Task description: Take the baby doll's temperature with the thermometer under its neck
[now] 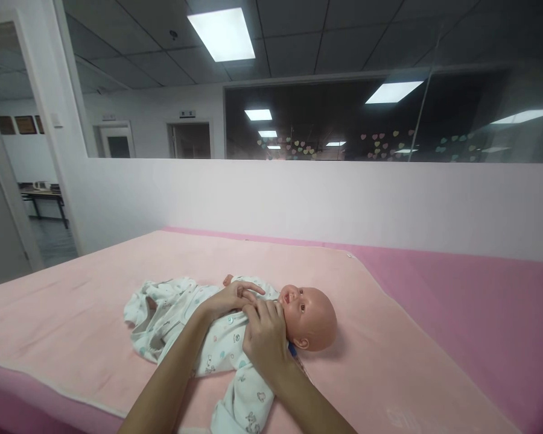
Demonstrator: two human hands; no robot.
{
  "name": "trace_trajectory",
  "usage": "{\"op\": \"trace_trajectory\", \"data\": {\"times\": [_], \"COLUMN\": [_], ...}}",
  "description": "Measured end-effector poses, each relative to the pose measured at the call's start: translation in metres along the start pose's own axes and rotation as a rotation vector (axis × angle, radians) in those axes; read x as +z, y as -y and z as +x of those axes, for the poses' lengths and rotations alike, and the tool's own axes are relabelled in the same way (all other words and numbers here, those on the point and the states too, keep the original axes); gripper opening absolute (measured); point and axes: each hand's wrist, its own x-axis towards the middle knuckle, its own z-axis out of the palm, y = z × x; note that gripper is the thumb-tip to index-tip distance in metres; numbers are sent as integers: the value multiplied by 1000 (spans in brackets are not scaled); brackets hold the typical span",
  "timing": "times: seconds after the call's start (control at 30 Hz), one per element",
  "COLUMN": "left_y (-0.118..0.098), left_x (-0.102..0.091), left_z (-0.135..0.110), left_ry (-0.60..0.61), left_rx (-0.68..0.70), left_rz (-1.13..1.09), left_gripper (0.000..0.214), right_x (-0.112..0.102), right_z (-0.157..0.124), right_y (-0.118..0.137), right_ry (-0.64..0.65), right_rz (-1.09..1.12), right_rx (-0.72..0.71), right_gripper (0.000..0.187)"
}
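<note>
Head camera looks down over a white partition wall [298, 193] that runs across the middle of the frame, with a dark window above it. Below lies a bed [457, 313] with a deep pink top, and a pale pink blanket [72, 301] covers its left and centre.

A baby doll [314, 316] lies on its back at the lower centre of the frame, head to the right. It wears a white printed onesie [172, 307], rumpled at the leg end on the left, with one sleeve trailing toward the bottom edge.

The left hand [230, 296] lies on the doll's chest, its grip loosely spread and the fingers stretched toward the chin, closed on nothing visible. The right hand [265, 340] sits just below the chin. Its grip is curled and pressed together at the collar, but I cannot tell whether it pinches cloth, because the back of the hand covers that spot.

By my judgement, work on the front of the onesie goes best with the flat hand holding the cloth smooth. The curled fingers should then draw only the edge, clear of the doll's neck, and leave the head resting on the blanket.

Both forearms are cut off at the bottom edge. The doll's far arm shows only as a small tip above the left hand. A small blue bit under the neck is too small to name, and the legs are lost in the folds.
</note>
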Motion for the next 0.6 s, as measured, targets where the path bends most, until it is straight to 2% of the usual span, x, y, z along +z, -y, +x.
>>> {"op": "trace_trajectory", "data": {"times": [0.2,0.4,0.6], "left_y": [2,3,2], "left_x": [-1,-2,-3], "left_z": [1,2,2], "left_ry": [7,6,12], "left_rx": [-10,-15,-11], "left_rz": [-1,-11,-5], "left_gripper": [50,52,49], "right_x": [0,3,4], "right_z": [0,-1,-4], "right_y": [1,-1,-2], "right_ry": [8,4,-18], "right_rz": [7,91,118], "right_rx": [15,21,49], "right_gripper": [33,46,41]}}
